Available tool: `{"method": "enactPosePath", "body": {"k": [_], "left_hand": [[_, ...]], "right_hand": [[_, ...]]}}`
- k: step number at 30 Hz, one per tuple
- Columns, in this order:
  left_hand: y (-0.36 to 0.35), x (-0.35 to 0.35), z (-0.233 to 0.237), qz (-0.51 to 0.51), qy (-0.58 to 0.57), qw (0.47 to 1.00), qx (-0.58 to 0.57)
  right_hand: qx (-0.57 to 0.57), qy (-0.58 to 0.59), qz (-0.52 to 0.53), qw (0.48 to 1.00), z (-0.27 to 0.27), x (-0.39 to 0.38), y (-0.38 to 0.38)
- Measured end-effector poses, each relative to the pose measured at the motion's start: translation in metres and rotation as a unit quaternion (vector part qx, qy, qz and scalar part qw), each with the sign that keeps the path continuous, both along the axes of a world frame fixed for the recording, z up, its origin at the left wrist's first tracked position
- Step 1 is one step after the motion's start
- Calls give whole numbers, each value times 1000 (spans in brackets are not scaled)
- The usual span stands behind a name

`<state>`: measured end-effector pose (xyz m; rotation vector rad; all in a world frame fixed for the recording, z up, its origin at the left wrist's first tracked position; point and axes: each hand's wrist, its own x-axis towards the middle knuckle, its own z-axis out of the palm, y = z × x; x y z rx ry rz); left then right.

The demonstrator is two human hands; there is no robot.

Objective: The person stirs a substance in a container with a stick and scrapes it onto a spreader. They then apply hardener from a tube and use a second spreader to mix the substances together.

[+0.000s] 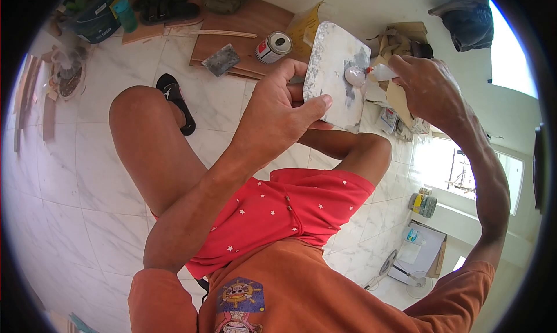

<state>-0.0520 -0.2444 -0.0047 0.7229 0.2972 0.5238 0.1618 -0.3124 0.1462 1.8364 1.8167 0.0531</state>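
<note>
The left hand [278, 115] grips a board [332, 66] by its edge, fingers curled behind it and the thumb pressed on the front, so the flat face is tilted toward the person and steady. Just beyond the thumb tip lies a pale blob [353, 76]. The right hand [429, 83], wrist bent down, has its fingers clamped around a small tube [383, 72], whose red nozzle meets the blob

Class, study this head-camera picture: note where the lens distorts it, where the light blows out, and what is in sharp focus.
Head view: a fisheye lens leaves black corners and bends the floor tiles' lines near the edges; head view: the window on the right is blown out white; head view: daylight is even, with soft shadows; head view: the left hand, its slab, the right hand and its tube are sharp.
</note>
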Motion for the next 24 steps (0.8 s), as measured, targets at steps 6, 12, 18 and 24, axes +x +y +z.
{"method": "enactPosePath", "body": {"k": [6, 12, 18, 24], "left_hand": [[0, 0, -2, -1, 0, 1000, 1], [0, 0, -1, 0, -1, 1000, -5], [0, 1, -2, 6, 2, 1000, 4], [0, 1, -2, 7, -1, 1000, -2]], "right_hand": [[-9, -20, 2, 1000, -1, -3, 1], [-13, -22, 2, 1000, -1, -2, 2], [-28, -41, 3, 999, 0, -3, 4], [-37, -57, 17, 998, 0, -6, 5]]}}
